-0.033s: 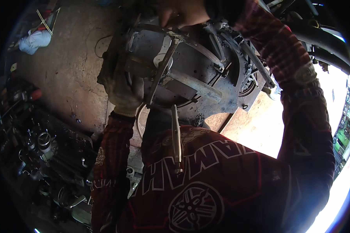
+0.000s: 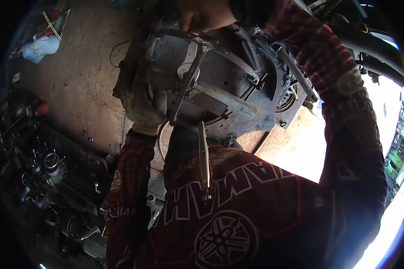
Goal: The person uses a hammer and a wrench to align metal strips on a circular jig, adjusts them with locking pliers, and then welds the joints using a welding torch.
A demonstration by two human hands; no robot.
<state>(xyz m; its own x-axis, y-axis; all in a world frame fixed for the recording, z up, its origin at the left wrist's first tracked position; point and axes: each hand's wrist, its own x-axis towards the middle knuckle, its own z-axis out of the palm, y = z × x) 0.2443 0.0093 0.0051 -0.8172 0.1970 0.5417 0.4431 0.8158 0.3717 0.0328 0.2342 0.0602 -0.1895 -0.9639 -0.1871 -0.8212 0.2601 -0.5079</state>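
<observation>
Bending over a metal frame (image 2: 190, 78) at twelve o'clock, the person has the right hand (image 2: 206, 15) at its top edge, fingertips seemingly on the curved bar (image 2: 231, 56); I can't tell how firmly they grip. The gloved left hand (image 2: 142, 105) sits at the frame's eight o'clock side, its fingers too dark to read. I'd worry that uneven pressure could tilt the frame against the flat plate (image 2: 256, 125), pinching a finger or knocking the silver tool (image 2: 204, 157) toward six o'clock.

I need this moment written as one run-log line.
left hand: at round metal frame, left side; right hand: at frame's far rim; locking pliers: before jersey
</observation>
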